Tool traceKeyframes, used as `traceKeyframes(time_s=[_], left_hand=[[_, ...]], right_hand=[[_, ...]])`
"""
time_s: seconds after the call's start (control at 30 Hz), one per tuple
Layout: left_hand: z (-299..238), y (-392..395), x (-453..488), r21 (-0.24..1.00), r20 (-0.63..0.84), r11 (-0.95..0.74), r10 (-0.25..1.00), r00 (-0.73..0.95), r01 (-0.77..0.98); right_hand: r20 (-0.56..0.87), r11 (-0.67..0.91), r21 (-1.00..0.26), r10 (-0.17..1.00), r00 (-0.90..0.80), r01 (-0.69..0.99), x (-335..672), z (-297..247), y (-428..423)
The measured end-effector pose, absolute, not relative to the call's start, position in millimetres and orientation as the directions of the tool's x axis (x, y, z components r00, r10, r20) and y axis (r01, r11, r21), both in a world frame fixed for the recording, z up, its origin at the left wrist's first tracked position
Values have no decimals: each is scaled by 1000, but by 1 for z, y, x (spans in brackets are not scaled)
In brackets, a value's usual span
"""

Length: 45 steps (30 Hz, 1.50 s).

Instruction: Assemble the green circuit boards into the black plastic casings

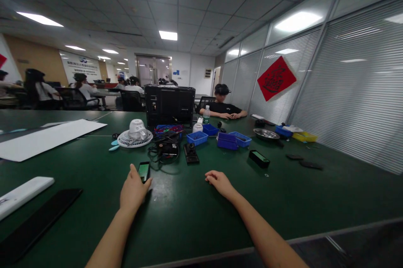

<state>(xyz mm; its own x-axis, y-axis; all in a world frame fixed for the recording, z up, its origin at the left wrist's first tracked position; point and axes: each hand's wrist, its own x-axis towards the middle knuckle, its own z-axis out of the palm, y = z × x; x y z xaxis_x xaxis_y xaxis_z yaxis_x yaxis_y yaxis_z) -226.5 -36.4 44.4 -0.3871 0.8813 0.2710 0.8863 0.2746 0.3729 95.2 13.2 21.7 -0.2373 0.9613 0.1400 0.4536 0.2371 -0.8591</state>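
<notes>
Where the left hand (133, 189) grips it, the dark-rimmed object (144, 170) is hidden.

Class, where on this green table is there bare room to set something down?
Bare tabletop lies between the left hand and right hand, and right of the right forearm, nearer than the black box and dark flat pieces. It is crowded around the blue trays, cables and white fan part.

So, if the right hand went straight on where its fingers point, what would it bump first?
Probably the near end of the black device, across a strip of bare green table. The right hand points forward and left, but depth is unclear, so it might slide past.
</notes>
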Motion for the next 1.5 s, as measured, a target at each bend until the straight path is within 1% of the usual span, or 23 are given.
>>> traceKeyframes(time_s=[0.07, 0.17, 0.2, 0.23, 0.37, 0.4, 0.47, 0.53, 0.63, 0.8, 0.93, 1.07, 1.13, 1.23, 1.33, 1.43, 1.5], left_hand=[[46, -37, -226, 390, 251, 298, 876, -412, 871], [48, -39, -223, 398, 135, 356, 889, -438, 845], [47, -39, -222, 387, 126, 353, 895, -428, 852], [47, -40, -220, 366, 143, 334, 902, -408, 868], [43, -46, -201, 252, 292, 198, 918, -269, 947], [42, -47, -194, 242, 304, 166, 923, -237, 956], [40, -48, -178, 256, 311, 95, 934, -175, 962], [38, -47, -162, 304, 305, 43, 942, -140, 952], [36, -41, -138, 380, 260, 6, 959, -113, 925], [35, -28, -102, 434, 217, -63, 975, -37, 899], [35, -23, -78, 437, 205, -59, 978, -36, 897], [31, -22, -62, 418, 179, -82, 984, 7, 905], [27, -23, -57, 407, 185, -128, 981, 56, 904], [21, -23, -55, 388, 235, -232, 961, 147, 892], [16, -23, -56, 383, 277, -306, 938, 208, 872], [13, -21, -59, 407, 289, -340, 929, 233, 848], [12, -20, -60, 432, 289, -347, 928, 237, 833]], right_hand=[[142, 237, -856, 962, -233, 459, 95, 22, 13], [139, 238, -849, 962, -235, 471, 95, 21, 13], [140, 240, -847, 961, -237, 474, 95, 21, 14], [140, 242, -846, 961, -238, 476, 95, 21, 14], [140, 242, -838, 962, -235, 489, 95, 20, 15], [139, 240, -837, 962, -233, 492, 95, 20, 15], [137, 239, -832, 963, -232, 500, 95, 20, 15], [136, 242, -827, 962, -237, 507, 95, 20, 15], [141, 251, -825, 959, -245, 507, 95, 20, 16], [172, 277, -809, 955, -241, 518, 96, 17, 18], [212, 318, -796, 943, -256, 515, 96, 17, 20], [212, 276, -833, 960, -184, 479, 93, 18, 21], [209, 243, -863, 970, -126, 442, 93, 18, 21], [252, 252, -868, 966, -60, 428, 92, 17, 20], [327, 298, -802, 944, -36, 518, 90, 17, 17], [376, 331, -672, 923, -80, 662, 85, 19, 12], [379, 321, -600, 921, -92, 733, 82, 22, 8]])
